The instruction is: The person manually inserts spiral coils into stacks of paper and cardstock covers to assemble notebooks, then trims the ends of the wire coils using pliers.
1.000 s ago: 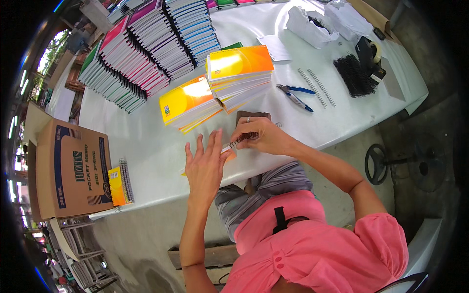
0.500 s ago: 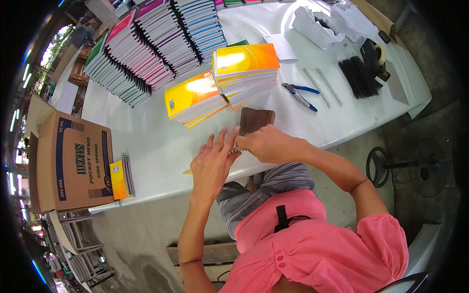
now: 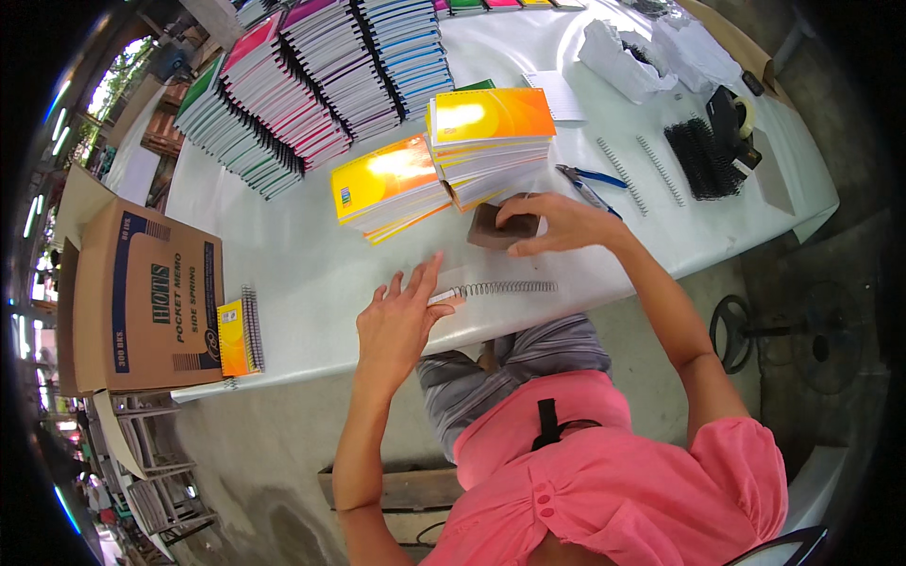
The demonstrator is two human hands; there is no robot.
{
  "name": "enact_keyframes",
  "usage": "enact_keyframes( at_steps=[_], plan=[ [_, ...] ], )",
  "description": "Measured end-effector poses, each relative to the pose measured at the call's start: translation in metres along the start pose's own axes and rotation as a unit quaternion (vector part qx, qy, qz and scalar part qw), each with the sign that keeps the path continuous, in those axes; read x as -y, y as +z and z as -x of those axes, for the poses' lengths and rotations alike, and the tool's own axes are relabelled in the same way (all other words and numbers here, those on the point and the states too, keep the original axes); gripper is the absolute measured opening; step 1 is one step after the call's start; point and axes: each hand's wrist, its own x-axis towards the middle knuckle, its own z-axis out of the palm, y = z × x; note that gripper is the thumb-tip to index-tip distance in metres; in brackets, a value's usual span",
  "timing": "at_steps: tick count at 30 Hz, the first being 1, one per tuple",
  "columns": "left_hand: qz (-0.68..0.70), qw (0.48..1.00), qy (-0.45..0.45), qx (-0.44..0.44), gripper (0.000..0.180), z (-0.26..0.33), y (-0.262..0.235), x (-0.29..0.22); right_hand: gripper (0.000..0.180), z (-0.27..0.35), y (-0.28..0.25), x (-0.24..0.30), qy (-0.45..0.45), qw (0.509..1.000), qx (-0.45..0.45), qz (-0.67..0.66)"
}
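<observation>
My left hand (image 3: 394, 316) lies low over the table near its front edge, fingers stretched forward and thumb tucked in, holding down a small memo pad (image 3: 449, 297). Only a pale edge of the pad shows; the rest is under the hand. A thin wire spiral coil (image 3: 517, 287) runs out to the right from that edge, its free end on the table. My right hand (image 3: 563, 224) is above a dark brown block (image 3: 485, 229), thumb and fingers apart and curved about its right part. Whether the fingertips press on the block I cannot tell.
Yellow-orange memo pads (image 3: 387, 179) stand stacked behind the block. Blue-handled pliers (image 3: 595, 179), loose wire coils (image 3: 659, 170), black coils (image 3: 703, 160) and a tape dispenser (image 3: 727, 118) lie right. Spiral notebooks (image 3: 321, 85) fill the back left; a cardboard box (image 3: 151, 292) stands left.
My right hand has left the wire coil and moved right and away to the brown block. The coil's free length now shows. My left hand stays at the pad.
</observation>
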Motion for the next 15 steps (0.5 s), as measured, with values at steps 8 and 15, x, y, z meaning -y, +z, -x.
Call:
enact_keyframes(
  at_steps=[8, 15],
  plan=[
    [0.13, 0.975, -0.028, 0.176, 0.084, -0.003, -0.015, 0.007, 0.053, -0.021, 0.002, 0.022, -0.017, 0.954, 0.245, -0.174],
    [0.081, 0.969, -0.08, 0.218, 0.095, -0.016, -0.017, 0.002, 0.052, -0.023, 0.004, 0.021, -0.075, 0.956, 0.19, -0.21]
  ],
)
